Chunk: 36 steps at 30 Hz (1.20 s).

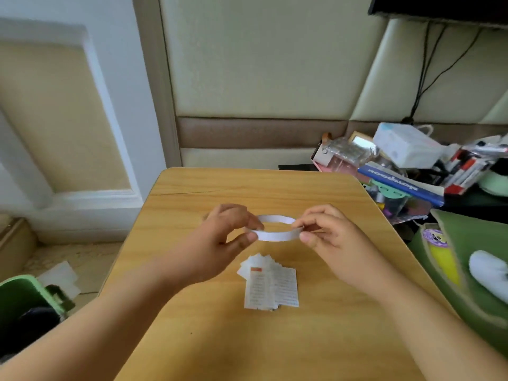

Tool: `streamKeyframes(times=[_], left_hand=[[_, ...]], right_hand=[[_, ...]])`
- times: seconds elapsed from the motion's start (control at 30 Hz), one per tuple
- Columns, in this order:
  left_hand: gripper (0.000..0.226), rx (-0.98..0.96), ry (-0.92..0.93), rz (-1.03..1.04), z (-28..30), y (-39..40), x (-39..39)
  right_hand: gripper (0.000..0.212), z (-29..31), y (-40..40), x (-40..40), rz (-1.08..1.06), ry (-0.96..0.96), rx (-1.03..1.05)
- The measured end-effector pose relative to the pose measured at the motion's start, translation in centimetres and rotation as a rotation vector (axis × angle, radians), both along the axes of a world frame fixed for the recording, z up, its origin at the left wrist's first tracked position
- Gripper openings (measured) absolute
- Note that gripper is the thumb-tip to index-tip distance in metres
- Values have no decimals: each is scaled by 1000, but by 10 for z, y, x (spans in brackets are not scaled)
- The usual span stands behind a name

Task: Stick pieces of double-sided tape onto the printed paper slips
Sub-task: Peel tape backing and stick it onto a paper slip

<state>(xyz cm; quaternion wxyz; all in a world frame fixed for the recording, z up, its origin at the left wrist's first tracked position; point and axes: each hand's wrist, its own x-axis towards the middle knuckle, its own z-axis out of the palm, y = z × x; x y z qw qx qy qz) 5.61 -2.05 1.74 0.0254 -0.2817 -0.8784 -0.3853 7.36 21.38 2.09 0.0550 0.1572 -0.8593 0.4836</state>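
A thin white ring of double-sided tape (277,234) hangs in the air above the middle of the wooden table (275,339). My left hand (222,243) pinches its left side between thumb and fingers. My right hand (327,237) pinches its right side, at the edge of the roll. A fanned stack of printed paper slips (270,284) lies flat on the table just below both hands; the top slip carries a small orange mark.
A cluttered heap of books (398,182), boxes and pens sits off the table's far right corner. A green cushion with a white object (489,273) lies to the right. A green bin (24,301) stands on the floor at the left, beside loose paper.
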Motion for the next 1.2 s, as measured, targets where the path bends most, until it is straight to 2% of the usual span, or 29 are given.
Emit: streamKeyframes(times=[0.03,0.13,0.23,0.33,0.6,0.77,0.93,1.03,1.1,1.2], left_hand=[[5,36,-43,11,11,0,15],[16,146,-96,43,34,5,57],[17,288,-103,84,44,12,94],[15,407,-144,103,48,20,130],[20,414,-60,103,64,26,194],[19,404,14,120,67,18,206],[14,375,131,131,68,10,202],[12,403,208,143,69,11,198],[13,406,254,146,69,15,195],[13,398,292,161,69,24,188]], right_hand=[[30,6,-4,13,-32,25,-27],[40,21,-20,54,-166,177,28],[28,28,-43,98,-249,421,111],[28,30,-61,134,-323,552,119],[21,38,-80,189,-492,655,-14],[12,45,-89,200,-466,588,-113],[23,57,-93,200,-403,481,-204],[40,62,-92,198,-372,453,-305],[41,61,-89,193,-389,508,-245],[23,55,-80,182,-437,677,-98]])
